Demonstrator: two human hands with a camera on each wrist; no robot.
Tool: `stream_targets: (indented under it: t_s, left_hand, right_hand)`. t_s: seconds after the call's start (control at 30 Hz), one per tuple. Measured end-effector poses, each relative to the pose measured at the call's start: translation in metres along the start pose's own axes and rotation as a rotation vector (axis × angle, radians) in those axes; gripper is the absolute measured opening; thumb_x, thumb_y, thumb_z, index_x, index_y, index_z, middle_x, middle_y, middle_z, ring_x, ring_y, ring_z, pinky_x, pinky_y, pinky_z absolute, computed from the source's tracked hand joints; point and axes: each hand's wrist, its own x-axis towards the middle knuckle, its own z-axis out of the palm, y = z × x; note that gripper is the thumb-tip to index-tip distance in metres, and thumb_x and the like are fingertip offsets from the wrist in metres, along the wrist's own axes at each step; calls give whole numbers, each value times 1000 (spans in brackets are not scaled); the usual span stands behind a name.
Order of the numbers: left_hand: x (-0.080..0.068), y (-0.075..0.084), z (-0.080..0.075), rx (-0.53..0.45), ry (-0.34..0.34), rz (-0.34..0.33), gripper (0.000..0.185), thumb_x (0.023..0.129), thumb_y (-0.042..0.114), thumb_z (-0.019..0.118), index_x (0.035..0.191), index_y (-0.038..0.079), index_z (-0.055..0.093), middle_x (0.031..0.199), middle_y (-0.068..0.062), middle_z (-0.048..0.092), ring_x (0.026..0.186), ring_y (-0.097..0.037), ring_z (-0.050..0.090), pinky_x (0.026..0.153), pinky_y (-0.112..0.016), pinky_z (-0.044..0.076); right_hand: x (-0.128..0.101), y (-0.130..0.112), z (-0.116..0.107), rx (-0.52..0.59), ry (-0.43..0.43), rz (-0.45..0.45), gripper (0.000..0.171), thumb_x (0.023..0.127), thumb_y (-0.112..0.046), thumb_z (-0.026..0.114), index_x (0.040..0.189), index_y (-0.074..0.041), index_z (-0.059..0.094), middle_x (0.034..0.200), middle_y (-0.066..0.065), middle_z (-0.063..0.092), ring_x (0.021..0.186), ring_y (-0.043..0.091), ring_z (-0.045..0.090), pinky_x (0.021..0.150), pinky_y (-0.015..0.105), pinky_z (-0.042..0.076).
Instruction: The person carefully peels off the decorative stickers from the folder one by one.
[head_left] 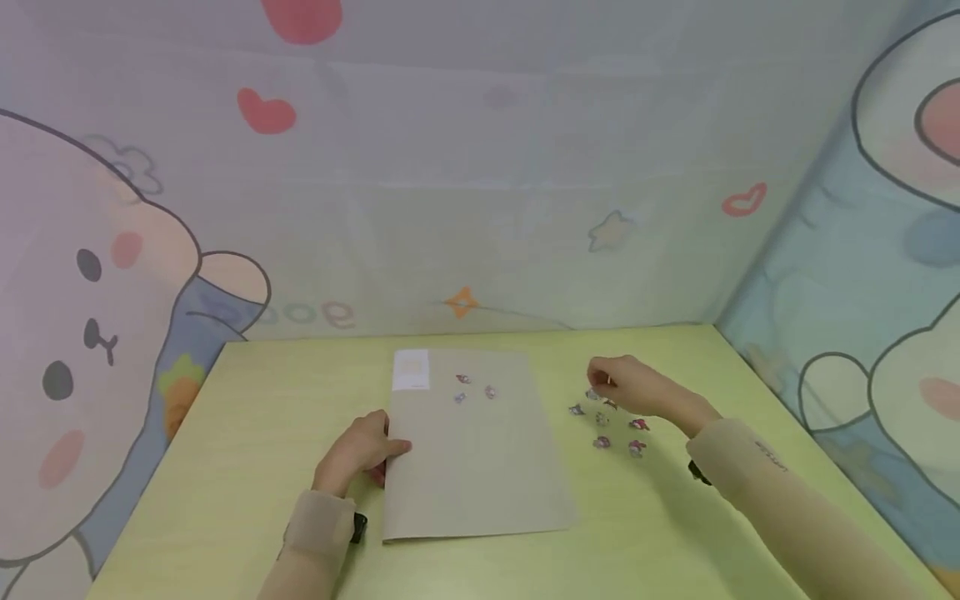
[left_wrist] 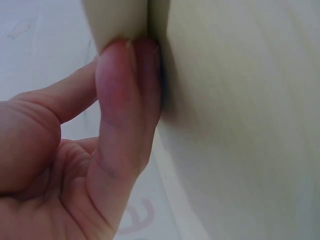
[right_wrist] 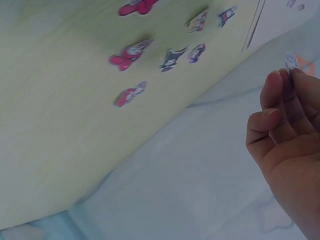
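From where I stand, the person's right hand (head_left: 630, 385) is over on the right side of the pale yellow worktop (head_left: 262, 417), above the far end of a loose scatter of cutouts (head_left: 602, 442). Its thumb and fingers pinch a small pale piece (right_wrist: 292, 61) right at the tips, with the rest of the palm bare. Just below and nearer the person, the loose cutouts lie separately on the worktop, several pink or red, others darker and bluish; seen from above, the hand partly covers the nearest of them, so I can't fairly count them.

The left hand (head_left: 362, 450) is at the left edge of a large beige sheet (head_left: 472, 483), roughly midway along that side. The thumb lies across the top face, pointing inward, while the other fingers are at the edge and underneath, so the border is pinched between them. The sheet lies in front of the person, between the two hands, well apart from the right one.

On the sheet's far part sit three small figures (head_left: 490, 392) close together, to the right of a white label (head_left: 400, 382) in the far left corner. Behind the worktop hangs a pale cartoon backdrop (head_left: 450, 167) with red hearts.
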Motion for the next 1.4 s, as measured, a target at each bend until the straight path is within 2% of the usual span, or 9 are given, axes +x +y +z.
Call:
stream_targets:
  t_s: [0.17, 0.37, 0.5, 0.63, 0.9, 1.13, 1.27, 1.4]
  left_hand:
    - [0, -2, 0, -18, -2, -4, 27, 92, 17, 70, 93, -1, 50, 74, -13, 60, 49, -22, 64, 56, -31, 52]
    - [0, -5, -2, 3, 12, -15, 28, 92, 19, 70, 93, -1, 50, 74, -13, 59, 48, -22, 64, 55, -30, 50]
    - [0, -5, -2, 7, 8, -3, 28, 92, 18, 70, 93, -1, 51, 73, -13, 59, 48, -22, 64, 55, -31, 50]
    - [0, -5, -1, 5, 8, 5, 27, 92, 18, 70, 92, -1, 51, 72, -13, 59, 47, -21, 64, 55, -31, 50]
    - [0, -4, -2, -11, 4, 6, 27, 93, 18, 69, 95, -1, 51, 74, -13, 60, 49, -22, 64, 54, -31, 50]
    - [2, -3, -2, 11, 5, 1, 26, 93, 18, 69, 94, -1, 51, 72, -13, 59, 48, -22, 64, 55, -31, 51]
    - [3, -1, -1, 21, 1, 0, 26, 93, 18, 69, 93, -1, 51, 71, -13, 59, 48, -22, 64, 56, -31, 51]
    - [3, -1, 1, 28, 5, -6, 26, 93, 18, 69, 92, -1, 51, 71, -13, 58, 47, -21, 64, 57, -30, 52]
  right_hand:
    - [-30, 29, -3, 15, 31, 87, 2, 96, -2, 59, 98, -3, 58, 83, 4, 59, 70, 14, 50, 63, 33, 45]
    - [-56, 66, 2, 85, 13, 184, 4, 95, -2, 58, 91, -1, 59, 76, 7, 58, 61, 16, 51, 57, 31, 45]
    - [-69, 85, 8, 110, -16, 243, 5, 93, -4, 62, 91, -3, 58, 74, 5, 57, 61, 16, 52, 58, 31, 44]
    - [-75, 96, 12, 112, -27, 251, 8, 91, -5, 66, 90, -4, 59, 71, 2, 55, 61, 14, 50, 58, 30, 43]
    - [-71, 98, 8, -12, -42, 269, 7, 90, -6, 65, 89, -6, 58, 72, 1, 52, 63, 15, 46, 58, 31, 39]
    - [-60, 102, 4, -24, -61, 271, 7, 90, -5, 63, 89, -4, 57, 72, 1, 53, 62, 15, 45, 56, 31, 39]
    - [-48, 96, 5, -45, -28, 269, 3, 93, -7, 60, 92, -4, 58, 74, 1, 55, 62, 16, 46, 56, 33, 40]
    - [-27, 82, 8, -69, 1, 226, 4, 95, -5, 59, 94, -3, 62, 79, 2, 59, 66, 17, 49, 60, 34, 43]
